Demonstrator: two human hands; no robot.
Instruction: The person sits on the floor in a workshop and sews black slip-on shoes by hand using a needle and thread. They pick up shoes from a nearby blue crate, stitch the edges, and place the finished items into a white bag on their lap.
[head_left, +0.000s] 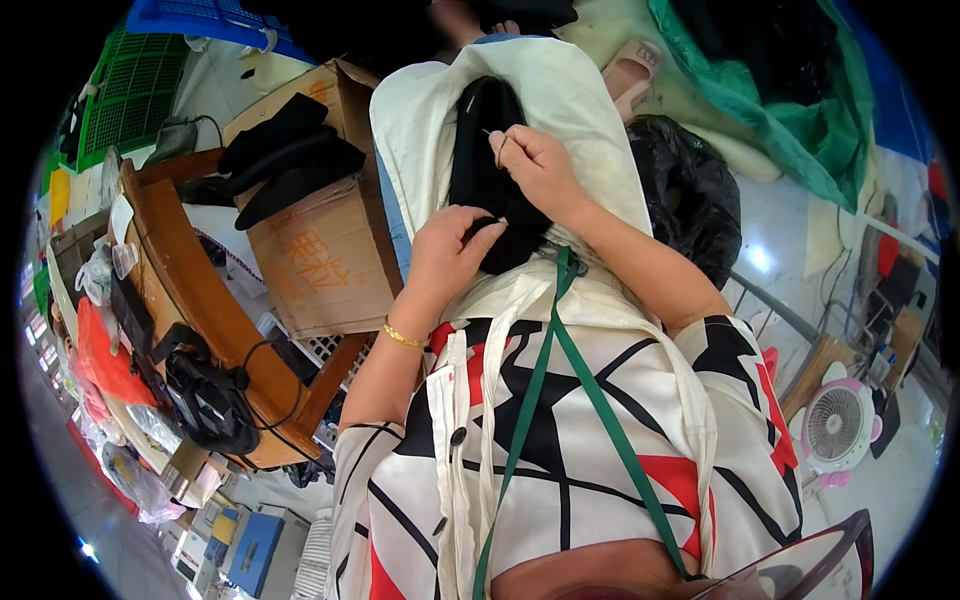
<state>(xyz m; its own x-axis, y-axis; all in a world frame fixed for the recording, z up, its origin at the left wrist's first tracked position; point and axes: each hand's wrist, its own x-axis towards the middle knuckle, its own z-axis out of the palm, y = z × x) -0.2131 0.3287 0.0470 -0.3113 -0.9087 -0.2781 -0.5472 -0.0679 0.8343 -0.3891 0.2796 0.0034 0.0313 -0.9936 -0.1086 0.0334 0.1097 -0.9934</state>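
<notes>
A black cloth piece [482,150] lies lengthwise in my lap, over a cream apron [590,130]. My left hand [450,245] pinches the near left edge of the cloth between thumb and fingers. Higher up and to the right, my right hand [540,175] is closed in a pinch above the cloth. A thin, light, needle-like tip sticks out at its fingertips, and a fine dark thread seems to loop beside them. Much of the cloth's near part is shaded.
Several black soft pieces [290,160] lie on a cardboard box [325,255] to the left. Beside it stands a wooden table [195,290] with a black bag [205,390]. At the right are a black plastic bag [690,200], a green sack [770,110] and a pink-and-white fan [838,424].
</notes>
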